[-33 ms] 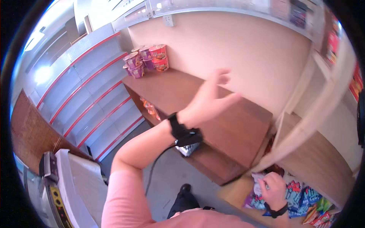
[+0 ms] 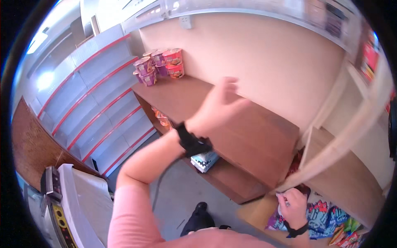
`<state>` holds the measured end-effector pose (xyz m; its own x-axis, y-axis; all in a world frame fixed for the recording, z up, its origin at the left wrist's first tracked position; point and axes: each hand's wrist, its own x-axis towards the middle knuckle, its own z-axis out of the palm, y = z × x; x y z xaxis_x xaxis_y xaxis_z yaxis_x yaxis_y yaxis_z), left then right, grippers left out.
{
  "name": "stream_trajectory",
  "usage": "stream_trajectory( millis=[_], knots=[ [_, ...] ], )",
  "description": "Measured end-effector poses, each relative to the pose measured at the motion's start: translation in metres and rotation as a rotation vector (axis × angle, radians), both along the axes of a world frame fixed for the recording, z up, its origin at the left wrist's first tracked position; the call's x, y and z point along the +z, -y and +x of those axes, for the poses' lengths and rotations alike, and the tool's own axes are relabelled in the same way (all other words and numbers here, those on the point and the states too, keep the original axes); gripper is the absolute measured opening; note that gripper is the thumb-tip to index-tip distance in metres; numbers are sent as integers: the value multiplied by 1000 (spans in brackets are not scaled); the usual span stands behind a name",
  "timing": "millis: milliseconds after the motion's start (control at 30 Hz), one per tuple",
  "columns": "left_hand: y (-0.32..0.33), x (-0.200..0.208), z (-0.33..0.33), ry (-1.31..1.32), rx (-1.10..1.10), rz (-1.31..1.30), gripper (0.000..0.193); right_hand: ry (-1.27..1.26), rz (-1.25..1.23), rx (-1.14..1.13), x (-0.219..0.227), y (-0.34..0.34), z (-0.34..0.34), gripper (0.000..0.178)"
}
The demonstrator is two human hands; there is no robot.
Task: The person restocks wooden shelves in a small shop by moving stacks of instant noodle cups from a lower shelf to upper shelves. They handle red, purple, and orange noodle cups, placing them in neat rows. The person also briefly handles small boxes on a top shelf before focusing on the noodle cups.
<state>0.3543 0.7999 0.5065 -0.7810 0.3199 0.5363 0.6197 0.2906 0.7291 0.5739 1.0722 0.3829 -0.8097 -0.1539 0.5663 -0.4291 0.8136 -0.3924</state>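
Observation:
My left hand [image 2: 221, 102] is raised over the brown wooden shelf top [image 2: 256, 140], fingers apart, nothing in it; it is slightly blurred. A black band with a dark device [image 2: 193, 142] and a cable is on that wrist. Low on the right, my right hand [image 2: 294, 204] is closed, with thumb and fingers curled together beside a purple-and-blue snack bag [image 2: 273, 220]. Whatever its fingertips may hold is hidden. More blue snack bags [image 2: 324, 217] lie just right of it. Stacked purple and red instant noodle cups [image 2: 144, 66] stand at the shelf's far left end.
A light wooden bar [image 2: 331, 151] crosses the right side, above a lower wooden board [image 2: 343, 173]. Grey shelving with red edges [image 2: 97, 97] stands left. Under the shelf top sit a white-and-blue package [image 2: 204, 160] and orange packages [image 2: 162, 118]. A white-covered counter [image 2: 84, 198] is at lower left.
My left hand has shifted a little left and stays spread. My right hand has moved slightly left, its fingers more curled. The white-and-blue package under the shelf top shows more fully.

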Motion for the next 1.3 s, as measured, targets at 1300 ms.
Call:
stream_trajectory(
  millis=[1300],
  knots=[
    [357,-186,-534,693,528,698,11,190,226,-609,-74,120,-140,19]
  ],
)
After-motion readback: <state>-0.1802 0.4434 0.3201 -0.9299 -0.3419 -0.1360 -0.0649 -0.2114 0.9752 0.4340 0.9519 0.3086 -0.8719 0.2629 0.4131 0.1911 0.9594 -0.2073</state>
